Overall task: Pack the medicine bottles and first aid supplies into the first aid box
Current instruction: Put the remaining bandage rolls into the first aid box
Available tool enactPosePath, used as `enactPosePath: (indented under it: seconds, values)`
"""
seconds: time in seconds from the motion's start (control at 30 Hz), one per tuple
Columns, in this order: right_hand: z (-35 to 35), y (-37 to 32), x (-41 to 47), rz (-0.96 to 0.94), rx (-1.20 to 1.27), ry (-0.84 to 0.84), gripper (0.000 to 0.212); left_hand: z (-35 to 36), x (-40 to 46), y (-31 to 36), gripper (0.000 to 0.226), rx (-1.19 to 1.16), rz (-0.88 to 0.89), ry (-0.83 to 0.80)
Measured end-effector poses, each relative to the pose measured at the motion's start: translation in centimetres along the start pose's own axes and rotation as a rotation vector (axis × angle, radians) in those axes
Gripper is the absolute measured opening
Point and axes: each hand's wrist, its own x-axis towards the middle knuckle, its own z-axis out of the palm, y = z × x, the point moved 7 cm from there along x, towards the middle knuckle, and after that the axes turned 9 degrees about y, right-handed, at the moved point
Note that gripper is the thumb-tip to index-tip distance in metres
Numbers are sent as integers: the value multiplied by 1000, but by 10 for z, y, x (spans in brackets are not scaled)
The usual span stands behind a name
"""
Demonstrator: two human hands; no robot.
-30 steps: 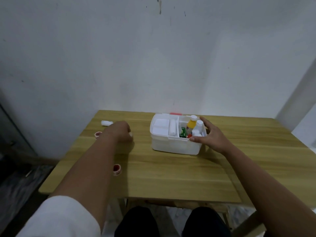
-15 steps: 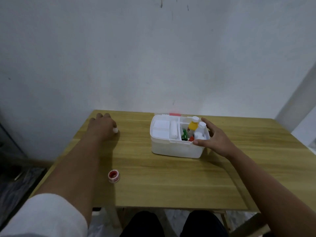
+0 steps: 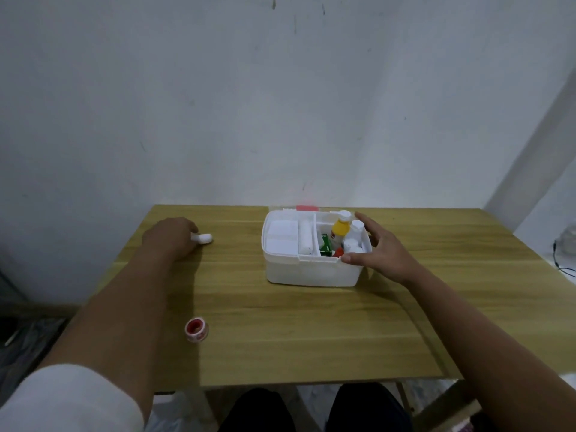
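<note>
The white first aid box (image 3: pixel 311 272) stands open in the middle of the wooden table (image 3: pixel 311 338). It holds white pads (image 3: pixel 282 236), a bandage roll (image 3: pixel 305 241), a green pack (image 3: pixel 325 243), a yellow bottle (image 3: pixel 339 229) and white bottles (image 3: pixel 357 227). My right hand (image 3: pixel 378 252) grips the box's right side, thumb on the front rim. My left hand (image 3: pixel 170 236) lies at the far left of the table, its fingers closed on a small white item (image 3: pixel 204 237) that sticks out to the right. A red tape roll (image 3: pixel 197 329) lies near the front left.
A pink piece (image 3: pixel 307 208) shows behind the box. The white wall (image 3: pixel 280 120) rises right behind the table. A dark cable (image 3: pixel 561 263) lies past the table's right edge. My knees are under the front edge.
My left hand reached to the far left over the small white item and closed on it; it now sticks out of my fingers. My right hand stayed on the box.
</note>
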Motion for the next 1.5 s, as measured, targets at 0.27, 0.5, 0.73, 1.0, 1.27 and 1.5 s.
enactPosePath:
  seconds: [0.27, 0.5, 0.73, 1.0, 1.27, 1.5]
  values:
    - [-1, 0, -3, 12, 23, -9, 114, -14, -23, 37, 42, 31, 2, 84]
    - [-1, -4, -5, 6, 44, -19, 116, -61, -29, 92, 29, -209, 144, 250]
    - [-3, -7, -8, 0, 56, -13, 116, -68, -43, 169, 26, -215, 271, 175]
    - [-3, -8, -8, -3, 93, -5, 119, -50, -62, 205, 40, 13, 263, 154]
    - [-2, -6, -8, -13, 105, -5, 119, -45, -67, 221, 40, 174, 270, 162]
    - [-2, -4, -7, -20, 107, -2, 120, -51, -65, 220, 62, 19, 233, 67]
